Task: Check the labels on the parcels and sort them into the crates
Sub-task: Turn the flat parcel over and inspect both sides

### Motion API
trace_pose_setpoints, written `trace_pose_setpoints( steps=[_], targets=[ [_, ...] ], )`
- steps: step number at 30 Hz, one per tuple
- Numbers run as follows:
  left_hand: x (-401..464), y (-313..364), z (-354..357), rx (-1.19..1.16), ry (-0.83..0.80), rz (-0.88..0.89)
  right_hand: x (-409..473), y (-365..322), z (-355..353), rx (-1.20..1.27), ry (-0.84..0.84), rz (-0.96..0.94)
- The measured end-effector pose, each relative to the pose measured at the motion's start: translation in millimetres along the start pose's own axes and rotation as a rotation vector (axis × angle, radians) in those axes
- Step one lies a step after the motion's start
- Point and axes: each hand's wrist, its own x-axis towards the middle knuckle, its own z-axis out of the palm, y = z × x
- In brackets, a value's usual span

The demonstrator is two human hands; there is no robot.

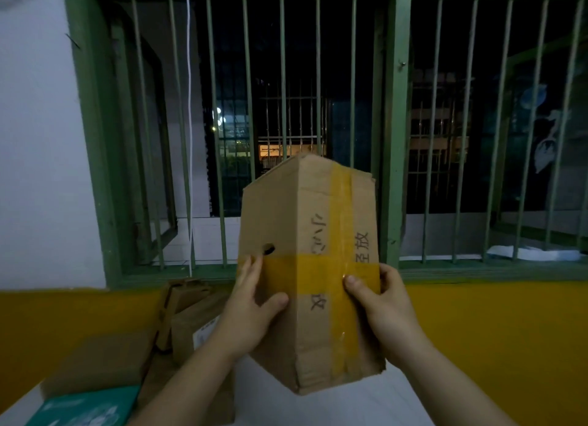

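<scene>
Both hands, left hand (251,314) and right hand (381,311), grip the taped cardboard parcel (305,266) aloft for checking, unsorted, more boxes (194,324) waiting near left.

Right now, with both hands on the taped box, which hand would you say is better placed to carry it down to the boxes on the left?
Probably the left hand: it holds the taped box on the side nearest the other boxes at lower left, while the right hand would have to cross over.
</scene>
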Motion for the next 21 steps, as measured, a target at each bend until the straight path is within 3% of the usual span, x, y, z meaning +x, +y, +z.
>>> trace_pose_setpoints(
  steps=[6, 13, 21],
  targets=[
    [-0.6, -7.5, -0.4, -0.273, -0.125, 0.030, -6.9, 0.8, 7.7, -0.065, -0.055, -0.135],
    [-1.2, 13.0, -3.3, -0.403, 0.041, 0.006, -10.4, -4.2, 13.4, -0.149, -0.101, -0.206],
    [-4.8, 24.3, -5.1, -0.423, 0.104, 0.056, -14.4, -7.3, 15.5, -0.180, -0.111, -0.239]
  ],
)
